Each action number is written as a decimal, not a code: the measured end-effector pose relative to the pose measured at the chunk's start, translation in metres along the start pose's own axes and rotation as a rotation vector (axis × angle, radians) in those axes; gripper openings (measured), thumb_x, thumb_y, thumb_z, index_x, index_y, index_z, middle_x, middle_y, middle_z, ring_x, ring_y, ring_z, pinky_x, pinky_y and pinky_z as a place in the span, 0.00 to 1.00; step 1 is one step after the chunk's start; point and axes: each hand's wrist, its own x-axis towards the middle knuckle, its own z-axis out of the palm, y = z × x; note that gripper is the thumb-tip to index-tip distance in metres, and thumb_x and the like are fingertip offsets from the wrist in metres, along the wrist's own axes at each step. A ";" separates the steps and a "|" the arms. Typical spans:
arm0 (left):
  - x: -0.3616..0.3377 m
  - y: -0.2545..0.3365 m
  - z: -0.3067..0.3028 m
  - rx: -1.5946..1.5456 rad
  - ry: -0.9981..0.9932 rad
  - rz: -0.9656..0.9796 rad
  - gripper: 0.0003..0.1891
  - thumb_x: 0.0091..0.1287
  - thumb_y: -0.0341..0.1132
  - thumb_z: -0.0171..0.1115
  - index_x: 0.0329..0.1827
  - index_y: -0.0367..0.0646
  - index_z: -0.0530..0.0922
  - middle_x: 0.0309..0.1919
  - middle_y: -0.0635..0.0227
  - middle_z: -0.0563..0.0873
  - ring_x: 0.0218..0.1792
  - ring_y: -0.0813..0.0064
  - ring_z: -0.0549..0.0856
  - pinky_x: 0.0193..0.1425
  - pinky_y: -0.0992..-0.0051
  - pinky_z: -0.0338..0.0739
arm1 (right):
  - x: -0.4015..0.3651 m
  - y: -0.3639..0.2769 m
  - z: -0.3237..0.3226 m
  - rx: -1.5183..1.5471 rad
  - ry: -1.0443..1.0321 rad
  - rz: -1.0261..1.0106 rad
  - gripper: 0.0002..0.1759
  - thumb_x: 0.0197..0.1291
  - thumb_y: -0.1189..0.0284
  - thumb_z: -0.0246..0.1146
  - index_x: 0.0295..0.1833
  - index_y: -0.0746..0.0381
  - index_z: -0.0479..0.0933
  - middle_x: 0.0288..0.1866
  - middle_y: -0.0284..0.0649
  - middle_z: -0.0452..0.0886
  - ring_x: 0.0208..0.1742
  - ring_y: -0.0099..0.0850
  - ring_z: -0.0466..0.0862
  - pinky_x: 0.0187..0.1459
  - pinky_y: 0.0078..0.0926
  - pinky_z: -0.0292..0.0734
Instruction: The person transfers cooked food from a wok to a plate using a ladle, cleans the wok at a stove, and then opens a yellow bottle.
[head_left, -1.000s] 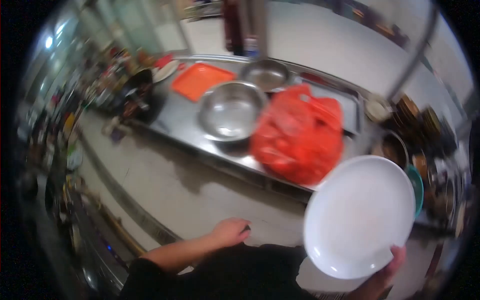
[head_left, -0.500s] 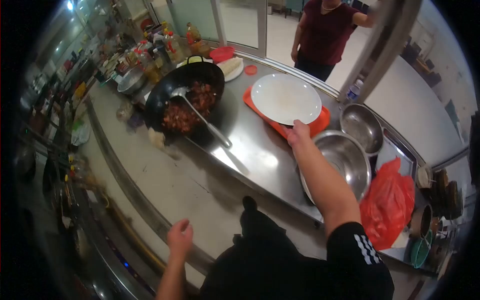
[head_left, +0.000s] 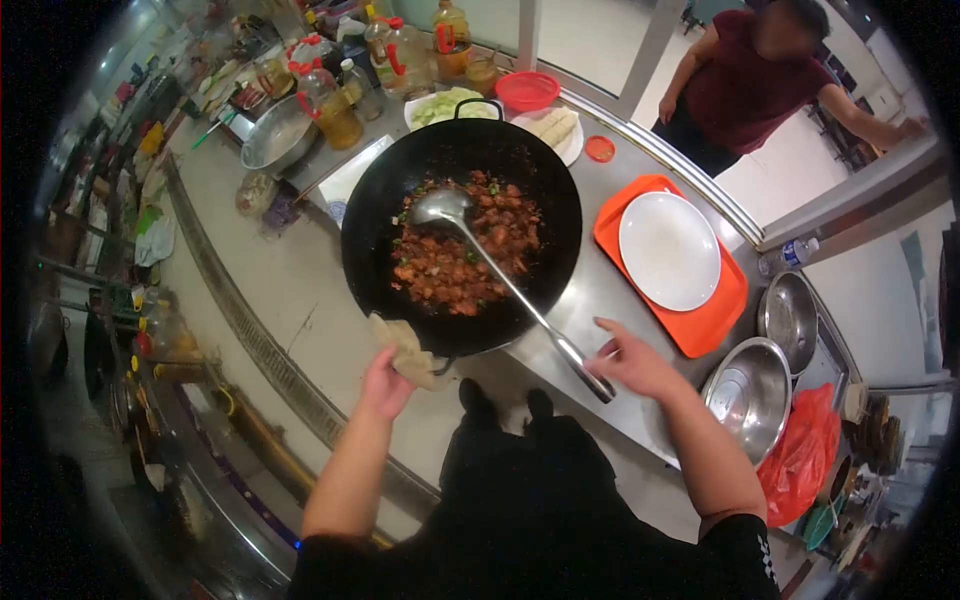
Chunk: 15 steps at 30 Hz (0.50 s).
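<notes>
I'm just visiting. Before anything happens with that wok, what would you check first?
1. Left hand gripping the cloth at the rim of the wok: ok.
2. Right hand closed on the ladle handle: not ok, fingers open beside it.
3. Ladle bowl resting in the food: ok.
4. White plate bare, flat on the orange tray: ok.
5. Cloth thick enough against heat: cannot tell.
</notes>
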 end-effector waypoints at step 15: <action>-0.014 -0.006 0.075 0.625 0.069 0.453 0.29 0.54 0.20 0.54 0.62 0.33 0.63 0.54 0.59 0.75 0.57 0.67 0.74 0.64 0.68 0.67 | -0.035 -0.059 0.038 -0.606 0.181 0.253 0.23 0.59 0.71 0.57 0.57 0.67 0.61 0.30 0.60 0.79 0.29 0.56 0.81 0.34 0.52 0.76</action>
